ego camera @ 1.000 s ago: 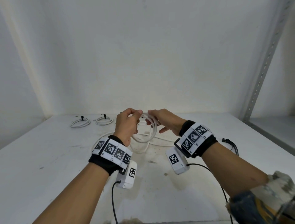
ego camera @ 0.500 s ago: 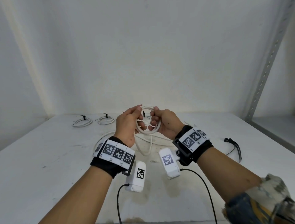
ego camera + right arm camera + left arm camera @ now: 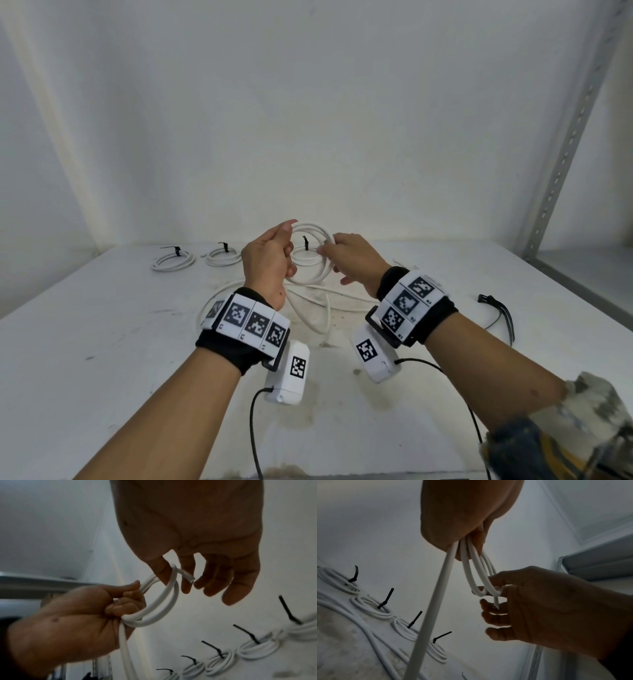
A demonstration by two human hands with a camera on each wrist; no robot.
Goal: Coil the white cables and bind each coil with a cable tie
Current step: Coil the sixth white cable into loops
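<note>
A white cable coil (image 3: 313, 236) of a few loops hangs upright between my hands, above the table. My left hand (image 3: 272, 255) grips its left side, fingers curled round the loops (image 3: 471, 555). From that fist the rest of the cable (image 3: 435, 605) drops to the table and lies loose (image 3: 310, 305). My right hand (image 3: 346, 255) pinches the coil's right side between thumb and fingertips (image 3: 494, 588). The cut cable end (image 3: 187, 576) sticks out by the right fingers. In the right wrist view my left hand (image 3: 82, 609) clamps the loops (image 3: 161, 605).
Several bound coils with black ties stand in a row at the table's back, such as coil (image 3: 173, 262) and coil (image 3: 223, 255). A bunch of black cable ties (image 3: 496, 310) lies at the right. A metal shelf upright (image 3: 565, 137) stands at the far right.
Both hands rose with the coil. My right hand loosened from a full grip to a fingertip pinch on the coil's right side, and the loop spread wider.
</note>
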